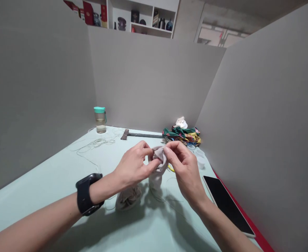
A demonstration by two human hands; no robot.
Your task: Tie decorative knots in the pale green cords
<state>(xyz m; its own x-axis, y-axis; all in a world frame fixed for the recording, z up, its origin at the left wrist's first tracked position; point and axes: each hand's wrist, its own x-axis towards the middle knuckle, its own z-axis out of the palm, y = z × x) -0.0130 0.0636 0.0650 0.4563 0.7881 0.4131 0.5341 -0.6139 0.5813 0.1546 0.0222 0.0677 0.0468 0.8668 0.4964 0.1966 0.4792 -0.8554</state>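
Between both hands hangs a pale grey cloth piece (156, 178), long and narrow like a sock or small bag, its gathered top edge pinched. My left hand (135, 161), with a black watch (88, 194) on the wrist, grips the left side of that top, thumb and fingers around the rim. On the right side, my right hand (184, 171) pinches the edge between thumb and index finger. Below my left hand, a bunched grey-beige cloth bundle (129, 197) rests on the table. Loose thread (157, 198) lies beneath the hanging piece.
Farther back are a water bottle (100, 120), tangled thread (98, 142), a dark long-handled hammer-like tool (143, 135) and patterned fabric (182, 133). Clear plastic cups (200, 159) and a black-screened tablet (228, 204) lie right. Grey partitions (154, 77) enclose the table (64, 182).
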